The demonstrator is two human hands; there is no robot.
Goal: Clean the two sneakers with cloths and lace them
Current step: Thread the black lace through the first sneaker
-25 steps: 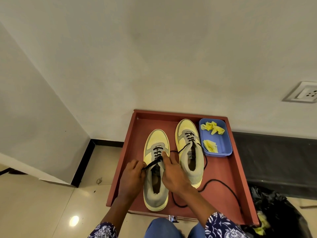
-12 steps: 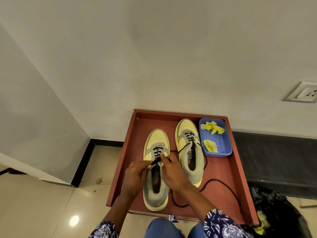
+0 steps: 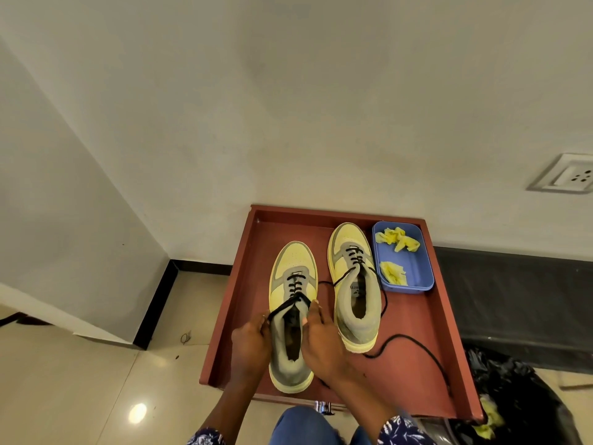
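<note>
On the red tray [image 3: 426,332], the left hand [image 3: 250,345] and right hand [image 3: 322,342] each pinch an end of the black lace [image 3: 293,300] over the near sneaker [image 3: 290,316]. The other sneaker [image 3: 354,284] stands just beside the blue tub [image 3: 417,271] of cloths [image 3: 398,239]; bare tray floor lies right.

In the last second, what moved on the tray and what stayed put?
Both hands slid back toward the heel of the left sneaker, drawing the black lace taut. The left hand pinches one strand; the right hand holds the other side, its grip partly hidden. The right sneaker, blue tub with its yellow cloths and tray are unchanged.
</note>
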